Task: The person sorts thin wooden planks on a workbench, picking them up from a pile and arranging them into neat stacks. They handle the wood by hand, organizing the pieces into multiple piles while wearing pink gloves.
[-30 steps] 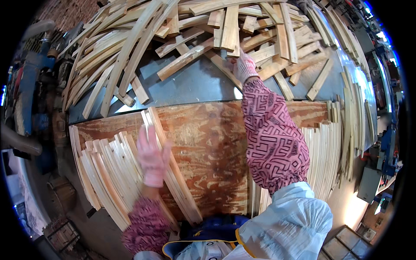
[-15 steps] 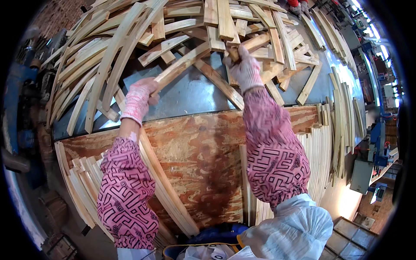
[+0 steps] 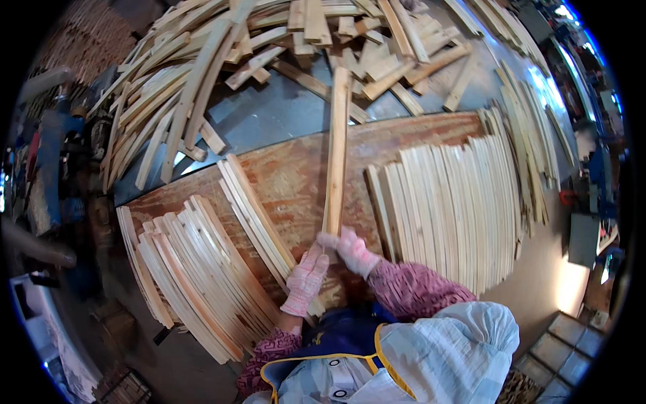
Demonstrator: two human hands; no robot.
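Observation:
A long wooden strip (image 3: pixel 338 148) points away from me above the brown board, its far end reaching over the metal table. At its near end my right hand (image 3: pixel 356 253), in a pinkish-white knit glove, is closed on the wood. Just left of that end is my left hand (image 3: pixel 306 279), gloved alike, its fingers stretched toward the strip and my other hand. The fingertips of both hands are slightly blurred where they meet. A few strips (image 3: pixel 252 212) lie side by side on the board, close to my left hand.
Rows of strips cover the board's left (image 3: pixel 195 262) and right (image 3: pixel 451 209) parts. Past the brown board (image 3: pixel 289 161), a jumbled heap of strips (image 3: pixel 161 101) lies on the grey metal table (image 3: pixel 269 111). More long strips (image 3: pixel 528 148) line the right side.
Both hands have come back from the heap toward my body and now meet. The strip that slanted from my left hand now points straight away from me. My view has shifted nearer the board.

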